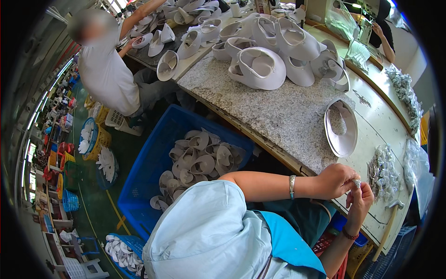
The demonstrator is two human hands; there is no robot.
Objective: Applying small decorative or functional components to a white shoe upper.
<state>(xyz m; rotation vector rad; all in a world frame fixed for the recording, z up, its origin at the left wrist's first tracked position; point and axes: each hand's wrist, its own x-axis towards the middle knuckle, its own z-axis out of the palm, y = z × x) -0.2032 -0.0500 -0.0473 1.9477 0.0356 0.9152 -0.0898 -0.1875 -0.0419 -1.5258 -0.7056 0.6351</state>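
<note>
My left hand (335, 180) and my right hand (360, 202) meet over the near edge of the worktable, fingertips pinched together. Between them is a small shiny ornament (356, 182), partly hidden by the fingers. Just beyond my hands a single white shoe upper (344, 143) lies on its side on the table. Close to the right hand is a heap of small glittering ornaments (384, 173). A hammer (393, 215) with a wooden handle rests at the table's right edge.
White shoe uppers (262, 69) are piled on the speckled stone slab (274, 116). Below the table's left side stands a blue bin (139, 190) holding more uppers. One person (107, 69) sits at the far left; another person's arm (384, 43) is by a machine at the far right.
</note>
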